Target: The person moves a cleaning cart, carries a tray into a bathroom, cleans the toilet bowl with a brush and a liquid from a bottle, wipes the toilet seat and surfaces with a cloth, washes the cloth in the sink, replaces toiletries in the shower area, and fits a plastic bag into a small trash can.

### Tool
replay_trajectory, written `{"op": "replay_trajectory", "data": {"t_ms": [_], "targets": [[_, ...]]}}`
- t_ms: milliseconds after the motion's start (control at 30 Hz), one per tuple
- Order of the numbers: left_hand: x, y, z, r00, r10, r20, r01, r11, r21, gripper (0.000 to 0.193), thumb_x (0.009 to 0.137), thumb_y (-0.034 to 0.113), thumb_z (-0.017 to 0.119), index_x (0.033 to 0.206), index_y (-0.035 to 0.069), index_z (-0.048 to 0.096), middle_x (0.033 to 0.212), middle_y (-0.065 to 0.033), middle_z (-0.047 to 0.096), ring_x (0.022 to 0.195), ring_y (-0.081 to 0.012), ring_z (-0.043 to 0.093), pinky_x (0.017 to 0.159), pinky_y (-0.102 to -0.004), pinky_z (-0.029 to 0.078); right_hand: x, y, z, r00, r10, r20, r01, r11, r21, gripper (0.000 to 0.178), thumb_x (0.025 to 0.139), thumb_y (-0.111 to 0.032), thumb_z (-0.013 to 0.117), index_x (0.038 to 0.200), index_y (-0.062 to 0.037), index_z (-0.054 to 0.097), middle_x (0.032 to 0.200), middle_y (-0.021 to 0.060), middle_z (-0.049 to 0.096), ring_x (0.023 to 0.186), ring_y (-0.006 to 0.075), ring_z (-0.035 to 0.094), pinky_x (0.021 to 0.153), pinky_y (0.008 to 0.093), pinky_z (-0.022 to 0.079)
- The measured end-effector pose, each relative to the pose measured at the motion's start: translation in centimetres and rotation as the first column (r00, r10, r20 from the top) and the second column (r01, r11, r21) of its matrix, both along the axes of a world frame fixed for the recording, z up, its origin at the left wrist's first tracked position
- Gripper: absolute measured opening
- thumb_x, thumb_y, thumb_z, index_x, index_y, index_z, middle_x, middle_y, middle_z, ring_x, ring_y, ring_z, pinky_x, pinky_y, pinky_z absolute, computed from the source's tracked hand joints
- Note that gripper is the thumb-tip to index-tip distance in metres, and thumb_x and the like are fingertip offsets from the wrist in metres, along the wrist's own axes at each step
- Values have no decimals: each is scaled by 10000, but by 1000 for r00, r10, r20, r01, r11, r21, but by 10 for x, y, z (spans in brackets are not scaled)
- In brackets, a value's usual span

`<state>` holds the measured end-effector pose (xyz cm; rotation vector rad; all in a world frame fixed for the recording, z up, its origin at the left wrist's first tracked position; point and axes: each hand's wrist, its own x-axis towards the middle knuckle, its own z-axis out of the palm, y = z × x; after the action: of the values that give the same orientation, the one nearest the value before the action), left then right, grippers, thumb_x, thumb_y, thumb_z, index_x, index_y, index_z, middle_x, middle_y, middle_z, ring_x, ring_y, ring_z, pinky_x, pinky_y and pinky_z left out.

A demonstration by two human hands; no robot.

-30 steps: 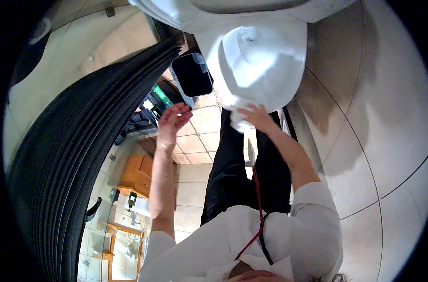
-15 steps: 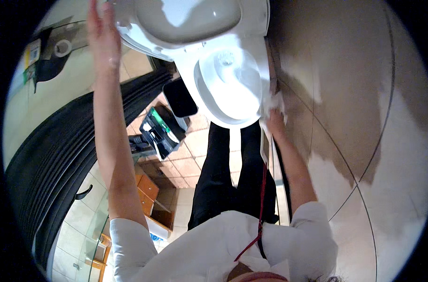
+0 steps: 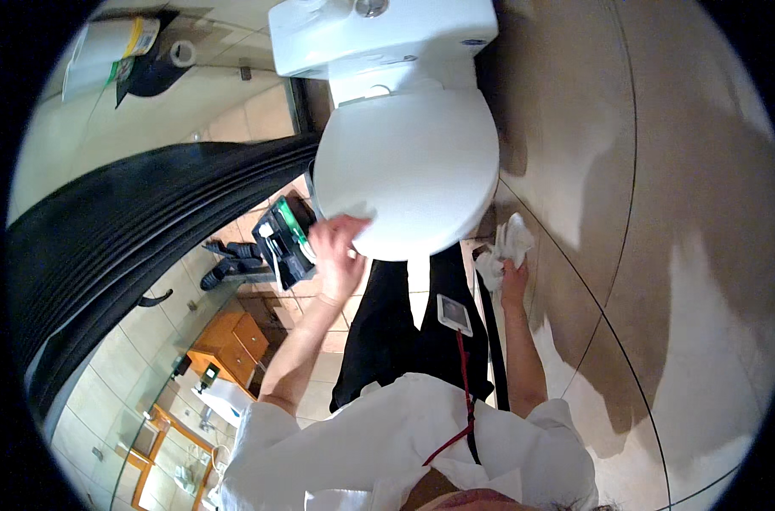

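A white toilet stands ahead with its lid (image 3: 413,162) down and its tank (image 3: 379,34) behind. My left hand (image 3: 336,255) grips the lid's front left edge, fingers lying on top of it. My right hand (image 3: 513,279) is just right of the bowl, closed around a crumpled white cloth (image 3: 505,247) that hangs clear of the toilet. A badge on a red cord (image 3: 454,315) dangles from my chest over my dark trousers.
A black caddy with green-topped supplies (image 3: 281,243) sits on the tiled floor left of the bowl. A black ribbed folding door (image 3: 132,221) runs along the left. A paper roll (image 3: 181,53) and a package (image 3: 106,51) rest on a ledge at upper left. The beige tiled wall (image 3: 660,213) is on the right.
The lid, raised before with the bowl showing, is now down. My left hand came down from high up to the lid's front edge. The cloth hand moved off the rim to the right.
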<state>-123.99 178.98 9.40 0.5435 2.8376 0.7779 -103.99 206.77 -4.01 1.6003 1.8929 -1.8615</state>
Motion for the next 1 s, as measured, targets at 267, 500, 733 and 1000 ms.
{"op": "replay_trajectory", "data": {"t_ms": [267, 500, 733, 1000], "targets": [[93, -18, -49, 874, -56, 483, -89, 958, 273, 587, 671, -25, 627, 1214, 102, 443, 1214, -126, 414, 1182, -296, 361, 973, -372, 326, -136, -16, 132, 377, 926, -2, -849, 346, 400, 443, 663, -51, 587, 1101, -76, 526, 1180, 111, 511, 1056, 309, 469, 878, 393, 408], [112, -17, -131, -195, -106, 975, -977, -67, -203, 533, 844, 295, 514, 1290, 94, 303, 1229, -113, 412, 1127, -233, 420, 922, -462, 352, -196, -112, 0, -377, 925, -51, -809, -302, 505, 382, 688, -159, 624, 1043, -300, 605, 1276, -29, 466, 1102, 245, 456, 931, 411, 345], [130, -17, -153, -106, 103, 989, -957, 261, -129, 522, 841, 127, 540, 1306, 172, 306, 1159, -130, 398, 1034, -212, 439, 791, -318, 462, -323, -9, -98, 365, 668, 649, -786, -152, 599, 501, 744, -244, 600, 1221, -197, 454, 1284, 135, 413, 1067, 365, 463, 823, 502, 424], [95, -1, -110, 224, 328, 918, -848, 530, 17, 691, 860, 94, 487, 1357, -33, 24, 1226, -229, 337, 1144, -304, 369, 973, -373, 321, -395, -186, -106, 6, 897, 443, -837, -237, 493, 539, 710, -353, 624, 1211, -221, 474, 1330, 29, 389, 1191, 356, 355, 910, 565, 330]]}}
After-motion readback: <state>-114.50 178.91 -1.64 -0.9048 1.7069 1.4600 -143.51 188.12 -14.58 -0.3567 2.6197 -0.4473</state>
